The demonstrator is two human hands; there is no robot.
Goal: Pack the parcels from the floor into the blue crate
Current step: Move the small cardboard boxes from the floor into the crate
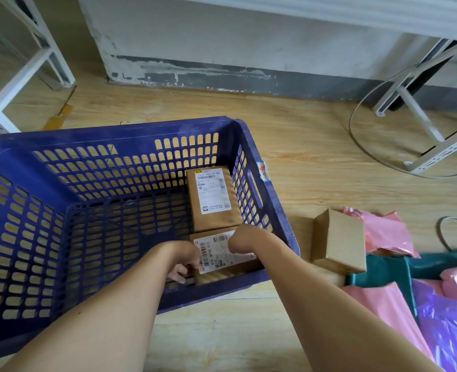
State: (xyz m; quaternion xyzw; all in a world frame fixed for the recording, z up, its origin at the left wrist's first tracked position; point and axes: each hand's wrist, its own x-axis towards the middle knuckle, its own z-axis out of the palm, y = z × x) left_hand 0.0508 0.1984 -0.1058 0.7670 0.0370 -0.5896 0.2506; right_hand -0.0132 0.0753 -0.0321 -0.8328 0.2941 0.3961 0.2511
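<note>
Parcel [223,257] in left hand [183,265], maybe right [242,241]

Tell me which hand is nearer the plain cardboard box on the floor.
Right. The right hand sits left of the plain box, across the crate wall; the left hand lies farther left.

The blue crate [109,138] is free at left; far box [214,210] and near box [216,257] fill its right

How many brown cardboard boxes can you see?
3. One labelled brown cardboard box in the blue plastic crate's far right corner; a second nearer, between left hand and right hand; a third on the floor beside the crate. Mailers may hide more.
</note>
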